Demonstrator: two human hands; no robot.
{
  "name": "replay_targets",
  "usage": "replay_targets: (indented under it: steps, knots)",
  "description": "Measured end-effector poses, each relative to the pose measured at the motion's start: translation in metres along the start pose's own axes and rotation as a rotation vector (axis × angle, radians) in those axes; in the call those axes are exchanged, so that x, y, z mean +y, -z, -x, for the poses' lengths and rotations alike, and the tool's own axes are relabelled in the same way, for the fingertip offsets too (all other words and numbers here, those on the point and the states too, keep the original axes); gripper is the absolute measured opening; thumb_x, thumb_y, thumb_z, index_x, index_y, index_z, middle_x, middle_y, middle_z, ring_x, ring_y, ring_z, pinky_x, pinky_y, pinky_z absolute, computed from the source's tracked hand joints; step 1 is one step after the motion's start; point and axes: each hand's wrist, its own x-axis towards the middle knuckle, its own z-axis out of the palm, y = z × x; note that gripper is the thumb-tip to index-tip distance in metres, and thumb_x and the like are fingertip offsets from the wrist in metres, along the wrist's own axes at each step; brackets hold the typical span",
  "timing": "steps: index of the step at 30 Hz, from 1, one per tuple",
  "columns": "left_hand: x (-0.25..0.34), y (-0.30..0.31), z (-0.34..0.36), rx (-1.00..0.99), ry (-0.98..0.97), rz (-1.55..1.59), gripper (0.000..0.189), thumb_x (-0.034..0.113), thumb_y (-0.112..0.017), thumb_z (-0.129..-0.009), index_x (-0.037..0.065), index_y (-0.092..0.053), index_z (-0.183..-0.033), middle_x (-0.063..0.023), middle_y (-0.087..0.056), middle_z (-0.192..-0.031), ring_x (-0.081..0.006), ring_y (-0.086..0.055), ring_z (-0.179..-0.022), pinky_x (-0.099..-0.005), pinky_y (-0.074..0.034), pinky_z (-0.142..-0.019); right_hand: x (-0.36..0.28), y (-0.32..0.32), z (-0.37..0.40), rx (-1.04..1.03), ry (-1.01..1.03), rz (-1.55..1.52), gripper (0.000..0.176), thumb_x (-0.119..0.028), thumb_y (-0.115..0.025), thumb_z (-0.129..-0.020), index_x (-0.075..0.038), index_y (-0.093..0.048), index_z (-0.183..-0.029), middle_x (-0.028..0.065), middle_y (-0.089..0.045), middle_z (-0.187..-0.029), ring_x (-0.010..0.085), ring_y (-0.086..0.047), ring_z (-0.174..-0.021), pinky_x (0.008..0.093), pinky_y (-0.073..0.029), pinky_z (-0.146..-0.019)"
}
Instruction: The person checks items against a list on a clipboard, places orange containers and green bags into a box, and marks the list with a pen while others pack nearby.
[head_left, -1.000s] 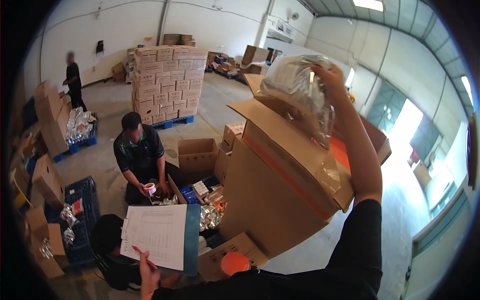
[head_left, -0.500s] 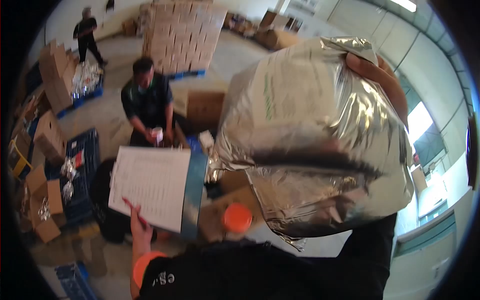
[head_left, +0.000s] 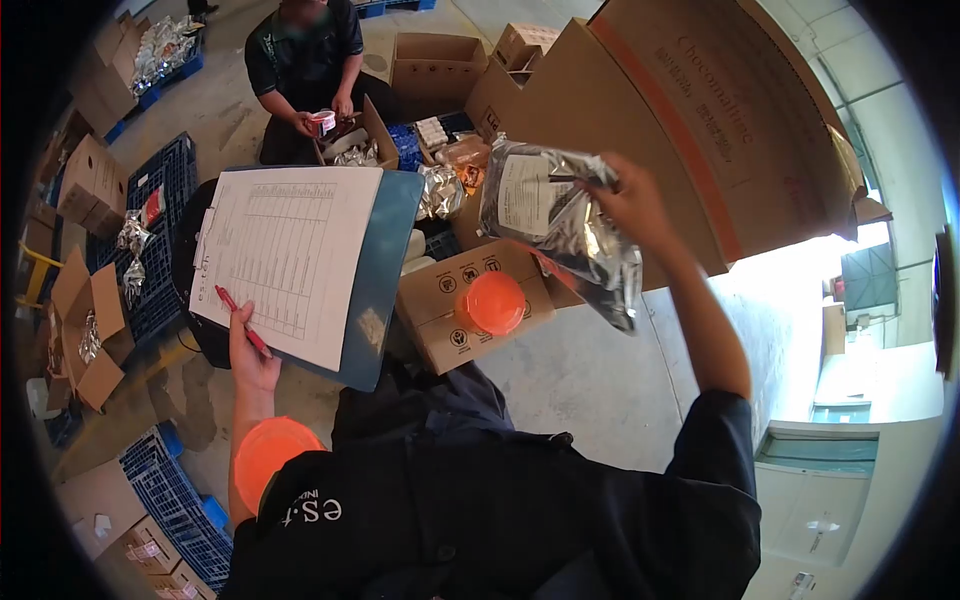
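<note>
My left hand (head_left: 254, 362) grips the lower edge of a blue clipboard (head_left: 385, 250) together with a red pen (head_left: 243, 322). A printed table sheet (head_left: 285, 270) lies on the clipboard. My right hand (head_left: 632, 200) is closed on the upper edge of a silver foil pouch (head_left: 590, 270), which hangs tilted and bears a white label (head_left: 525, 195). Below and left of the pouch, an orange round container (head_left: 492, 303) sits on a closed carton (head_left: 430, 315). Another orange round piece (head_left: 275, 462) shows at my left forearm.
A large "Chocomaltine" carton (head_left: 700, 120) stands at right. A seated co-worker (head_left: 305, 60) holds a small tub (head_left: 322, 122) beside an open box (head_left: 375, 140). Blue pallets (head_left: 160, 220), foil packs (head_left: 165, 50) and an open carton (head_left: 85, 320) lie at left.
The foil pouch has moved away from my face, down and forward, still in my right hand. My view has tipped downward. The clipboard and pen stay in my left hand.
</note>
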Motion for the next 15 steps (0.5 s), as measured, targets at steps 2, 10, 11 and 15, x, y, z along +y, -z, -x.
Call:
replay_targets:
  steps: [2,10,11,15]
  knots:
    - [0.0,0.025,-0.01,-0.079,0.017,-0.006,0.043,0.019,-0.047,-0.082,0.003,-0.039,-0.121,-0.0097,-0.052,-0.114,-0.0124,-0.058,-0.078,-0.0211,-0.048,-0.055,0.063,-0.02,0.004,0.058,-0.033,0.158,0.025,-0.01,-0.061,-0.074,-0.006,-0.056,-0.098,0.0131,-0.058,-0.077,0.0235,-0.056,-0.069,0.0332,-0.043,-0.062]
    - [0.0,-0.001,0.007,0.168,-0.056,-0.093,0.042,0.019,-0.047,-0.082,0.002,-0.041,-0.119,-0.009,-0.055,-0.111,-0.0091,-0.059,-0.07,-0.0172,-0.045,-0.047,0.263,-0.17,0.113,-0.283,-0.395,0.671,0.037,-0.014,-0.056,-0.069,-0.014,-0.05,-0.106,0.0171,-0.06,-0.083,0.0316,-0.058,-0.079,0.0439,-0.042,-0.071]
    - [0.004,0.022,0.001,0.025,-0.013,-0.083,0.043,0.02,-0.047,-0.082,0.002,-0.04,-0.12,-0.0098,-0.054,-0.113,-0.0132,-0.058,-0.081,-0.0227,-0.047,-0.061,0.254,-0.175,0.116,-0.275,-0.4,0.659,0.037,-0.014,-0.056,-0.069,-0.014,-0.05,-0.106,0.0171,-0.06,-0.083,0.0316,-0.058,-0.079,0.0439,-0.042,-0.071]
    - [0.004,0.019,0.003,-0.057,-0.002,-0.07,0.044,0.02,-0.049,-0.081,0.002,-0.04,-0.12,-0.0111,-0.051,-0.116,-0.0224,-0.05,-0.105,-0.0354,-0.039,-0.091,0.226,-0.184,0.124,-0.35,-0.389,0.709,0.034,-0.019,-0.057,-0.07,-0.015,-0.051,-0.103,0.015,-0.061,-0.081,0.028,-0.059,-0.079,0.0408,-0.041,-0.072]
